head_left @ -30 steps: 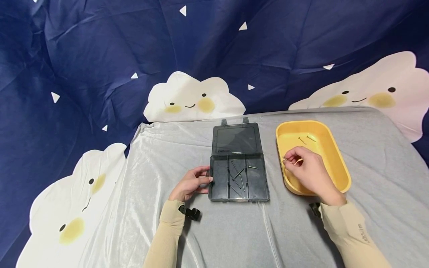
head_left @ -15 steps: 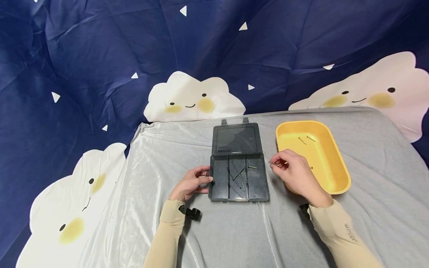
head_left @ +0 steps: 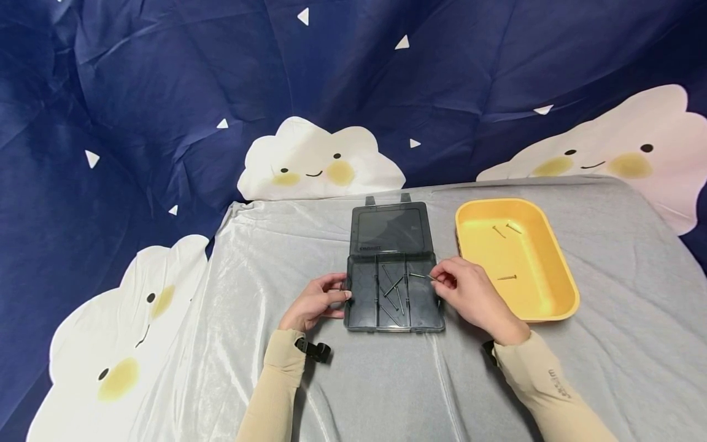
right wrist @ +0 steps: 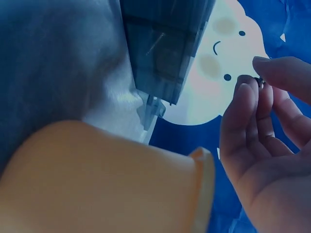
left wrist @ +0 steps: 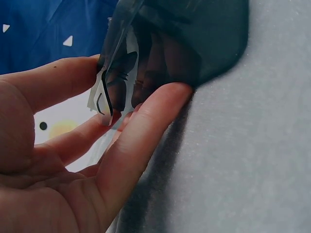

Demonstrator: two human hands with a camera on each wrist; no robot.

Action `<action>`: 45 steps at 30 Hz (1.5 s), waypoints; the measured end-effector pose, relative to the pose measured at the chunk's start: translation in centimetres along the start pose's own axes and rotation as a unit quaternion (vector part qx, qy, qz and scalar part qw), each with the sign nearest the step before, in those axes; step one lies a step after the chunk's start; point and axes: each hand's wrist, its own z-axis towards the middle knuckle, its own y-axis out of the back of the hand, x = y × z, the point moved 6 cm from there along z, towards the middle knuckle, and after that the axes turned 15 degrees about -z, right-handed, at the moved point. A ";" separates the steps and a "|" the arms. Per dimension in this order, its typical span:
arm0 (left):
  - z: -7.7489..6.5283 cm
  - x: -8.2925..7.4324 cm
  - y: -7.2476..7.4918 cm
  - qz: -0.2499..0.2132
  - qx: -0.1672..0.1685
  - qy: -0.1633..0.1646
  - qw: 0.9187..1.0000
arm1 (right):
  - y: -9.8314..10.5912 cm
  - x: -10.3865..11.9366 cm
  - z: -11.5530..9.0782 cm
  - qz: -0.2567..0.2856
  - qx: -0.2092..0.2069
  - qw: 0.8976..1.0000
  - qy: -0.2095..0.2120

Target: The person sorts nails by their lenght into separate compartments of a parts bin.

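Note:
A dark translucent organizer box (head_left: 361, 307) lies with its lid (head_left: 390, 230) folded back. My left hand (head_left: 313, 302) grips its left side, thumb at the rim and fingers along the wall, as the left wrist view shows. Several screws (head_left: 393, 285) lie in the middle compartment, and another screw (head_left: 417, 275) is in the right one. Over the right compartment's edge, my right hand (head_left: 472, 291) pinches a small screw (head_left: 432, 278) between thumb and fingertips. In the right wrist view only the dark end of that screw (right wrist: 260, 82) shows.
Right of the box stands a yellow tray (head_left: 560, 270) with three screws in it, one screw (head_left: 507, 278) near its middle and two at the far end. Grey cloth (head_left: 375, 393) covers the table. A blue curtain (head_left: 353, 67) with clouds hangs behind.
My right hand has moved left, out of the yellow tray and over to the box's right edge, carrying the pinched screw. The left hand stays on the box.

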 end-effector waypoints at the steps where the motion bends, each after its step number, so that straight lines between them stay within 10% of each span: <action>1: 0.0 0.0 0.0 0.001 0.001 0.000 1.000 | -0.1 0.0 0.0 0.000 0.006 1.000 -0.001; 28: -0.2 -0.2 -0.1 -0.005 0.001 0.005 1.000 | -2.5 0.3 -0.2 -0.037 0.068 0.997 0.014; 45: -0.1 0.0 -0.1 -0.005 0.002 0.004 1.000 | -0.7 -0.6 -0.4 -0.026 -0.004 1.000 -0.011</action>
